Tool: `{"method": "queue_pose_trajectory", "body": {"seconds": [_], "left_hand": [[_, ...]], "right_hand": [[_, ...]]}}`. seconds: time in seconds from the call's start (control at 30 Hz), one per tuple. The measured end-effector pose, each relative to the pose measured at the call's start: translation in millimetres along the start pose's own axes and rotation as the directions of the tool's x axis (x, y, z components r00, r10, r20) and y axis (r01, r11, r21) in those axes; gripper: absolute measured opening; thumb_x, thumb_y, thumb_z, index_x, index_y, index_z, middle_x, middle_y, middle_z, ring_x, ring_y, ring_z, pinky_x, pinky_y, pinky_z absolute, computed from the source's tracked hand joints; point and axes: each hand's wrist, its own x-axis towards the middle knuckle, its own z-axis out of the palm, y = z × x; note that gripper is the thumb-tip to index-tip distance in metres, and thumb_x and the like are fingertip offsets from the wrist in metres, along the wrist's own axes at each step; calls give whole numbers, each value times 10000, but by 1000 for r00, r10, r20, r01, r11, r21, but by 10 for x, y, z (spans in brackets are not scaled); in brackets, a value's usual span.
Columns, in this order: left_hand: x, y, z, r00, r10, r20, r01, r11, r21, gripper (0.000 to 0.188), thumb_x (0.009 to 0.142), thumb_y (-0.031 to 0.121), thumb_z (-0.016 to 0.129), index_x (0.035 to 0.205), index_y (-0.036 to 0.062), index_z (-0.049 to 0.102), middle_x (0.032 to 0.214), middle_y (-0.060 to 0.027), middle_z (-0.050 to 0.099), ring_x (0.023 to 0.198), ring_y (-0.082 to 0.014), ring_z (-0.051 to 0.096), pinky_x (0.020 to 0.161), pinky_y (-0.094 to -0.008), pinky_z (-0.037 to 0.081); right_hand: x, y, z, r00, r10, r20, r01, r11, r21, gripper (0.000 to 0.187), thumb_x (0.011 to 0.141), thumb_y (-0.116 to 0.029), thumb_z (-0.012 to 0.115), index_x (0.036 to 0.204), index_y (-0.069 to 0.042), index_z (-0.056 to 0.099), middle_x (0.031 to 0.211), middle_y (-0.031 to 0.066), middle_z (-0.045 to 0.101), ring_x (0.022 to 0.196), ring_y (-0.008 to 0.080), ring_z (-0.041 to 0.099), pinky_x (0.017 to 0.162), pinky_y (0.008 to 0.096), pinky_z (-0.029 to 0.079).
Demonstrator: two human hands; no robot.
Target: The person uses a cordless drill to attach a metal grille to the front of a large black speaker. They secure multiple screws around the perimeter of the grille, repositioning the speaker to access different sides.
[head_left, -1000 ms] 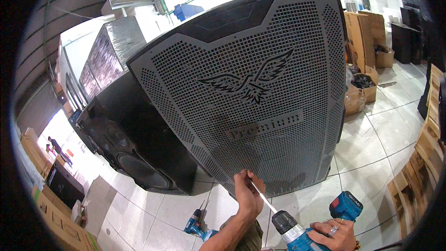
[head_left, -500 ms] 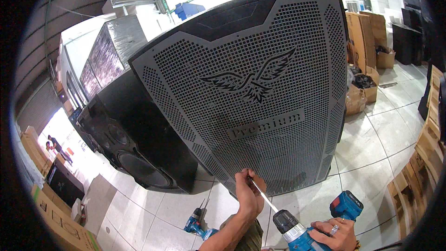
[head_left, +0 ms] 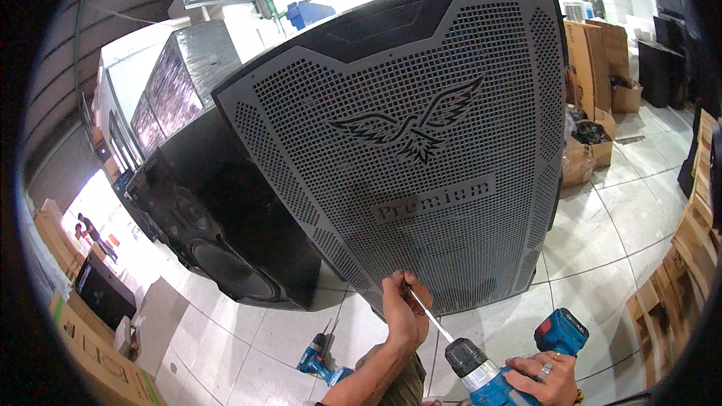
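A large black speaker cabinet (head_left: 496, 256) stands in front of me, its grey mesh grille bearing a winged bird emblem. In my right hand (head_left: 543, 377) is a blue cordless drill (head_left: 487, 391), gripped with the fingers wrapped round it. From its black chuck a long, thin silver driver bit (head_left: 438, 322) runs up toward the grille's lower part. My left hand (head_left: 404, 317) pinches the far end of this bit with thumb and fingers, close to the grille. Whether a screw sits at the bit's tip is hidden by those fingers.
Another blue drill (head_left: 316, 359) lies on the tiled floor (head_left: 226, 346) left of my left forearm. Beside the cabinet stands a second black speaker (head_left: 233, 263). Wooden pallets (head_left: 677, 286) line the right, with cardboard boxes (head_left: 590, 68) behind. Two people (head_left: 89, 231) are far left.
The view has shifted slightly, so the cabinet appears a little further right. Both hands keep their hold, with the bit still pointing at the lower grille.
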Motion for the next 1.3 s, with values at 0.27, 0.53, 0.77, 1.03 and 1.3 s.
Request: {"method": "queue_pose_trajectory", "body": {"seconds": [0.27, 0.53, 0.77, 1.03, 1.3], "left_hand": [[-32, 36, -126, 999, 9, 34, -9, 1000, -12, 271, 932, 388, 469, 795, 160, 524, 519, 82, 351, 432, -92, 296, 435, -258, 238], [2, 699, -847, 911, 406, 76, -413, 890, 192, 327, 942, 367, 418, 712, 138, 452, 495, 39, 296, 434, -109, 245, 434, -281, 223], [-1014, 1293, -3415, 839, 304, -452, 158, 659, 736, 401, 920, 352, 423, 580, 144, 375, 496, 18, 342, 433, -111, 297, 414, -290, 214], [-1722, 738, -4602, 811, 235, -536, 580, -198, 790, 399, 840, 330, 443, 791, 22, 691, 773, -238, 648, 775, -390, 647, 742, -422, 505], [-1638, 535, -5111, 897, 55, -439, 385, -584, 714, 251, 794, 256, 569, 897, 59, 688, 844, -223, 670, 798, -378, 663, 730, -451, 533]], "right_hand": [[-33, 45, 96, 981, 160, -111, -139, 974, 177, 156, 705, -153, 666, 795, -104, 548, 842, 139, 695, 641, 240, 642, 558, 340, 484], [-906, 503, -96, 968, 240, -80, -231, 967, 106, 185, 711, -167, 683, 759, -84, 526, 850, 170, 687, 721, 259, 654, 663, 360, 505], [-1537, 1032, 252, 847, 515, 130, -515, 856, -38, 199, 725, -176, 688, 801, -71, 537, 841, 169, 683, 715, 257, 650, 662, 358, 504], [-2923, 1168, 571, 470, 825, 315, -766, 558, -320, 222, 740, -186, 693, 848, -56, 549, 830, 167, 679, 707, 254, 645, 660, 355, 502], [-3450, 1007, 844, 279, 882, 380, -797, 434, -421, 249, 756, -196, 698, 896, -42, 562, 820, 166, 674, 700, 251, 640, 658, 353, 501]]}}
